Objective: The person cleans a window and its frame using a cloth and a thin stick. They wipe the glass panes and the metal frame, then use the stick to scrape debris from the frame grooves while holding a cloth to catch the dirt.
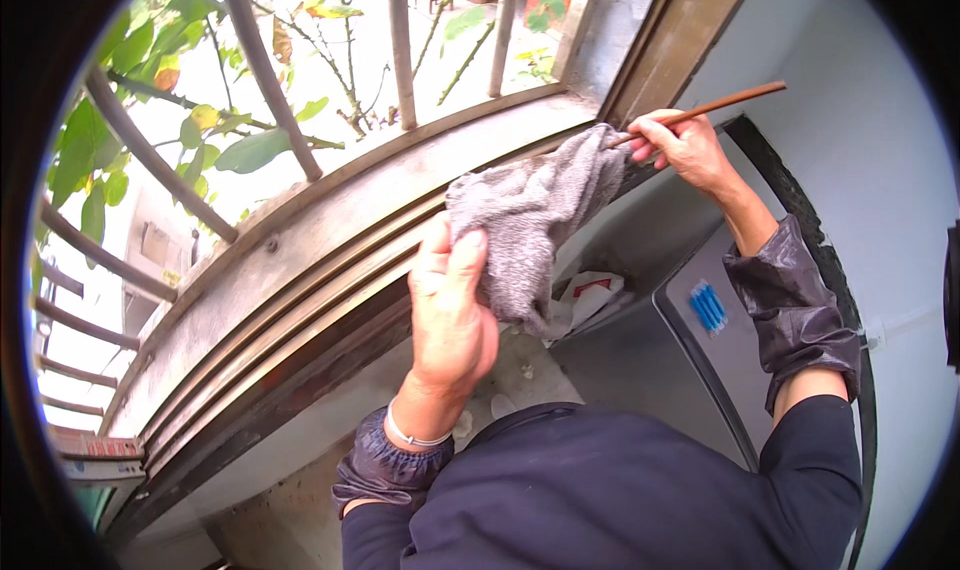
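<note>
A grey-brown cloth (525, 217) hangs over the inner edge of the window sill, across the sliding tracks. My left hand (452, 307) grips its left edge, with the thumb on top. My right hand (679, 148) holds a thin brown wooden stick (739, 101) slantwise, like a chopstick. The stick's lower tip meets the cloth at its upper right corner, by the right end of the window track (337, 288); folds of cloth hide the tip itself.
Metal window bars (403, 52) rise from the outer sill (360, 168), with leafy branches behind them. A brown window frame post (667, 41) stands at the right. Below lie a grey appliance or cabinet top (686, 270) bearing a blue marking and a white plastic bag (592, 296).
</note>
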A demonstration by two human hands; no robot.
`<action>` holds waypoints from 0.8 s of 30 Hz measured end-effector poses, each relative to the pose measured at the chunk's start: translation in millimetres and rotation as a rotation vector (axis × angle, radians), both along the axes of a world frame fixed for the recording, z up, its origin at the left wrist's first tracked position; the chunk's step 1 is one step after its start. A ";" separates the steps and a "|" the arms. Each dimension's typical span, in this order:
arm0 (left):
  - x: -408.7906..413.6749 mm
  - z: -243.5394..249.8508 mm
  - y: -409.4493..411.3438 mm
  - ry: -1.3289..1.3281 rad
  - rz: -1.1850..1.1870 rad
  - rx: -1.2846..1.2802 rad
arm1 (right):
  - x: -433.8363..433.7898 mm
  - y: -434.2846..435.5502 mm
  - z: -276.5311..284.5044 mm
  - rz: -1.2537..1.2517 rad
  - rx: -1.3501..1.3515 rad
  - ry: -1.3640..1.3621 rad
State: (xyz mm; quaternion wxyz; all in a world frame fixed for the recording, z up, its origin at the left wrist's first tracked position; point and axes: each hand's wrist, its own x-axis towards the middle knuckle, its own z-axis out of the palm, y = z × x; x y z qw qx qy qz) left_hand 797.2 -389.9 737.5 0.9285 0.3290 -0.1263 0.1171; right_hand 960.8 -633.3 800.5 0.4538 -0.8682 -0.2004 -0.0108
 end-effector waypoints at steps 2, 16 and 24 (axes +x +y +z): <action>-7.1 -1.4 0.0 -0.003 0.021 -0.014 | 9.7 -4.8 -12.2 0.073 0.077 0.068; -153.4 -51.4 139.4 0.167 0.393 0.005 | -71.9 140.5 -26.4 0.571 0.162 0.153; -246.7 -50.6 206.6 0.390 0.635 0.452 | -158.4 285.3 -19.3 0.917 0.158 0.168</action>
